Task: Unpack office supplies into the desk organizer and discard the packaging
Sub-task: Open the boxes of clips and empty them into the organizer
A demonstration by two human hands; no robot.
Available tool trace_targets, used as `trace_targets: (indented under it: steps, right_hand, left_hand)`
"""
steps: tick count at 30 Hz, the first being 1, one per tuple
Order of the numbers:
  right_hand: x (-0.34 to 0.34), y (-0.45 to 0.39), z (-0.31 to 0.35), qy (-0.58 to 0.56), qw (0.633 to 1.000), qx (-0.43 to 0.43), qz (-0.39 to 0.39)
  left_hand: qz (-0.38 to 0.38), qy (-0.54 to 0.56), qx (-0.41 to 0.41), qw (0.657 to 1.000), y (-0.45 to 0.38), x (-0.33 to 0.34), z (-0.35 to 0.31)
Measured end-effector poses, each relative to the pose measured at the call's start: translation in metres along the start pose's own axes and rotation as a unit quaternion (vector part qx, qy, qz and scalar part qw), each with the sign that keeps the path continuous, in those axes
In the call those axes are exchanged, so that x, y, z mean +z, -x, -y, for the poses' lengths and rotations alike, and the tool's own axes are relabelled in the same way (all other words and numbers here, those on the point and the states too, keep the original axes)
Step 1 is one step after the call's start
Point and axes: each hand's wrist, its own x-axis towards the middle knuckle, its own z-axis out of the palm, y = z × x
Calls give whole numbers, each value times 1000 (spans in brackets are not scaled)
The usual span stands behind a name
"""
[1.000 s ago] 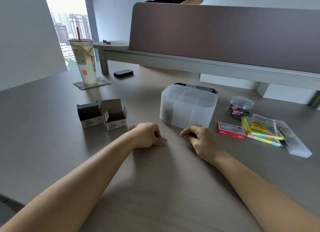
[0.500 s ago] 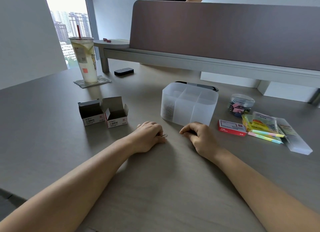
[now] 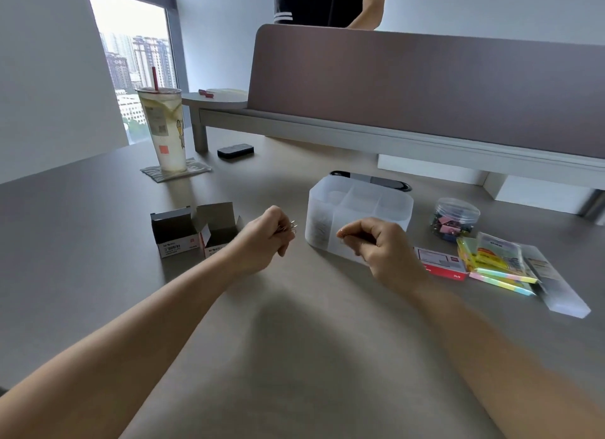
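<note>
Frosted plastic makes the desk organizer [image 3: 358,217], a see-through white box with small compartments inside, standing on the grey-brown desk [image 3: 294,356]. Everything else sits around this box.

Just to the left of the organizer, the left hand [image 3: 266,239] is lifted off the desk with its fingers curled tight around a small bunch of shiny paper clips [image 3: 292,226]. The clips poke out from the top of the fist. Right in front of the organizer, the right hand [image 3: 379,242] is lifted too. Its fingers are curled and the thumb meets the first finger in a pinch, but I cannot tell if something tiny is held there.

Farther left of the organizer, past the left hand, two small open cardboard boxes [image 3: 193,230] stand side by side with their flaps up. Far behind them, a tall drink cup [image 3: 163,127] with a red straw stands on a coaster. A small black thing [image 3: 235,151] lies behind and to the left of the organizer.

To the right of the organizer sits a round clear jar of coloured binder clips [image 3: 453,221]. In front of that jar lie a red and white staple box [image 3: 442,263], a pile of bright sticky notes [image 3: 497,265] and a clear flat case [image 3: 556,288].

Behind the organizer runs a brown divider panel [image 3: 425,88], and a person in a black top [image 3: 327,3] stands past it
</note>
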Motion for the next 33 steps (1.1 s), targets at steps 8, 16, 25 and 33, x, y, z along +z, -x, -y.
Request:
trace_targets:
  steps: [8,16,25,33]
  right_hand:
    - [-18,-76,12,45,999,-1,-21]
    - [-7,-115,3,112,988,22,101]
    - [-16,-113,2,66,993,23,100]
    - [-40,-62,-15,211,977,-29,12]
  left_hand:
    - [-10,21,17,1000,-57,-24,-9]
    - [-19,7,39,999,-88,-34,-14]
    - [-13,4,57,998,-98,-27,-19]
    - [65,-135,139,979,-102,-6,-37]
